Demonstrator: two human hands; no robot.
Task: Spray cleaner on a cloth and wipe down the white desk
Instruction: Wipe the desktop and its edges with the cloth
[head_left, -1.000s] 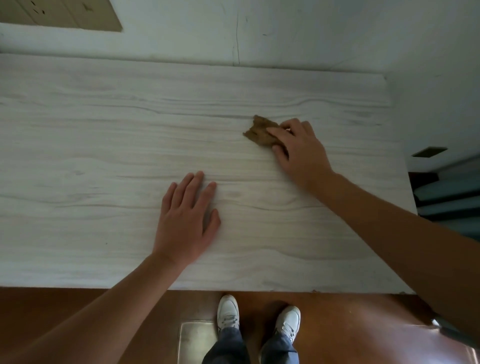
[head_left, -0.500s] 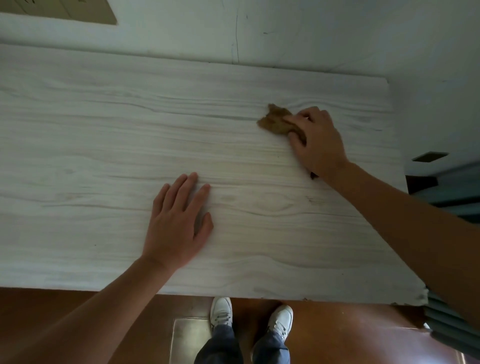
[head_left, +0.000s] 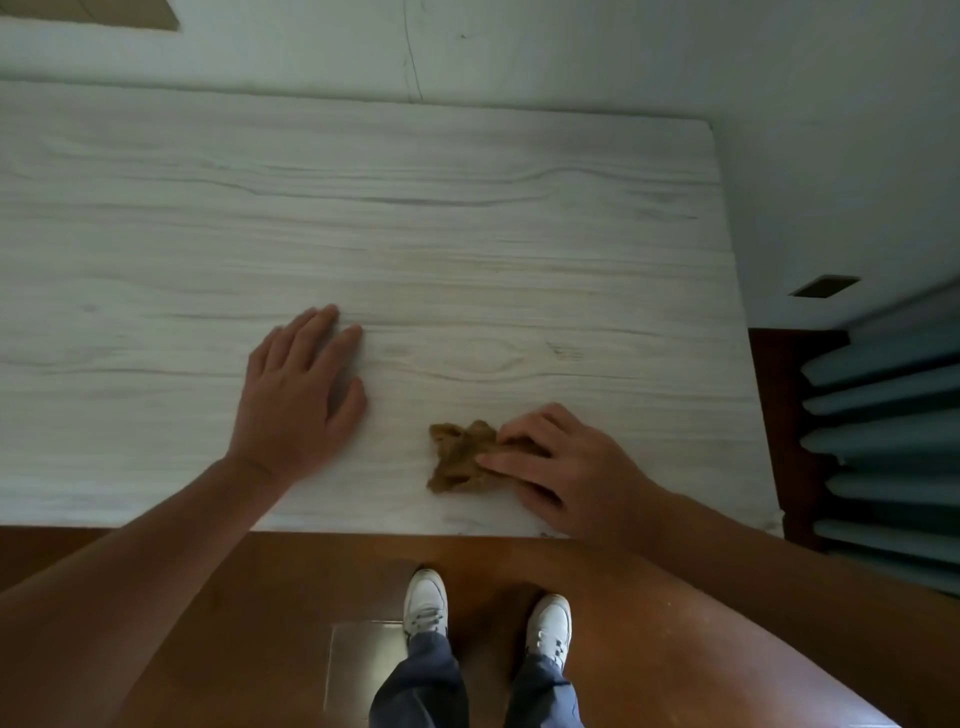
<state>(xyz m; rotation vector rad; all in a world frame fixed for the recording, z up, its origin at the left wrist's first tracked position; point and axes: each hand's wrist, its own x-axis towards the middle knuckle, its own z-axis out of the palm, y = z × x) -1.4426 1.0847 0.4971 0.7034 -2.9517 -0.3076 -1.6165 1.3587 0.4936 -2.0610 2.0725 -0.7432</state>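
The white wood-grain desk (head_left: 467, 218) fills the upper half of the head view. A crumpled brown cloth (head_left: 457, 457) lies on it near the front edge, right of centre. My right hand (head_left: 561, 467) lies over the cloth's right side, fingers bent and gripping it against the desk. My left hand (head_left: 301, 395) rests flat on the desk to the left of the cloth, fingers straight, holding nothing. No spray bottle is in view.
A white wall (head_left: 571, 52) runs behind the desk and along its right side. Grey-blue slats (head_left: 883, 441) stand to the right of the desk. Below the front edge are a brown floor (head_left: 260, 623) and my white shoes (head_left: 426, 603).
My right hand has dragged the cloth from the far right part of the desk back toward the front edge. My left hand stays flat in about the same place.
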